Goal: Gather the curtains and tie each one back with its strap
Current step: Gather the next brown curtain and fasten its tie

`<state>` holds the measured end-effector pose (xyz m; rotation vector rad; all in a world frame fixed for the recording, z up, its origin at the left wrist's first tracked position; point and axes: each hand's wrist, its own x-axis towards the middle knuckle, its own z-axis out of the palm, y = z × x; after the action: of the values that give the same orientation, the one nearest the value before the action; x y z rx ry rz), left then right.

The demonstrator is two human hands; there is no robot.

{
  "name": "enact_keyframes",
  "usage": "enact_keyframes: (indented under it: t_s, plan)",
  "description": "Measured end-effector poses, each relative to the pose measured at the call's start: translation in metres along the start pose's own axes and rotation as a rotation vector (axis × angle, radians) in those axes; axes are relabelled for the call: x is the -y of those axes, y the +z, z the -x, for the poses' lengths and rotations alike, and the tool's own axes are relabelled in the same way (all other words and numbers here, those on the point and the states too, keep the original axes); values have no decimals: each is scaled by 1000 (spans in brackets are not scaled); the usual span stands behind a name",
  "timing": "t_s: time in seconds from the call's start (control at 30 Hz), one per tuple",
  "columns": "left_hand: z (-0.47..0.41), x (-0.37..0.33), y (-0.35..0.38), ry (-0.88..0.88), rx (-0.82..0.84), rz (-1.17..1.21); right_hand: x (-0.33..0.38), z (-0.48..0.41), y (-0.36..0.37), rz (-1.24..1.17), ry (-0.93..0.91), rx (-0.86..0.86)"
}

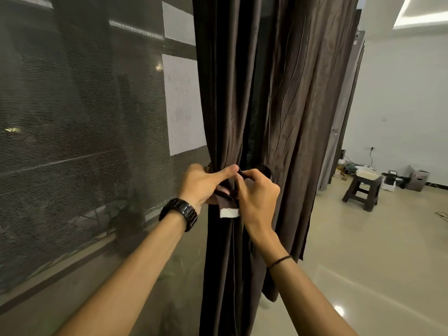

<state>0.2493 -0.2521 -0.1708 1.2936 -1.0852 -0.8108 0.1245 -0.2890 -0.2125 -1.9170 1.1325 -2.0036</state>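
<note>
no readable text, labels, brands or numbers anywhere

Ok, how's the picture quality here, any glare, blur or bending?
Head view: hands and brown curtain are fairly sharp; ceiling light is blown out, with glare on the floor; wide-angle bending curves the edges; the mesh screen looks dim.

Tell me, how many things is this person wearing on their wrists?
2. A black link watch sits on the left wrist, beside the mesh screen. A thin black cord band circles the right wrist, in front of the brown curtain. Sleeves hide nothing.
</note>
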Motion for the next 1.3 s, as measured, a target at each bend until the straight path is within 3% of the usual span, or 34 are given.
enact_keyframes:
  t_s: [0.13, 0.2, 0.3, 0.4, 0.53, 0.6, 0.73, 0.9, 1.03, 1.17, 1.3]
  plan:
    - [17, 10, 21, 69, -49, 277, 3, -5, -4, 63, 45, 45]
    - [21, 15, 25, 130, -85, 130, 4, -11, -9, 87, 49, 111]
    - [30, 16, 30, 237, -60, -274, 5, -23, -20, 99, 52, 228]
    - [36, 6, 37, 207, 49, -383, 10, -29, -27, 215, 36, 269]
    - [36, -4, 37, 6, 202, -152, 20, -34, -39, 507, -5, 272]
    - [38, -2, 40, -8, 206, -82, 25, -33, -45, 562, -56, 260]
    - [31, 8, 53, -57, 40, 207, 28, -24, -47, 489, -168, 168]
    - [31, 0, 59, -244, 35, 651, 17, 6, -46, 511, -292, 162]
    - [31, 8, 55, -193, 23, 587, 2, 16, -50, 387, -420, 302]
    - [30, 13, 46, -126, 80, 546, -12, 8, -60, 172, -157, 439]
    - [32, 18, 36, -98, 174, 477, -12, 2, -62, -27, -151, 383]
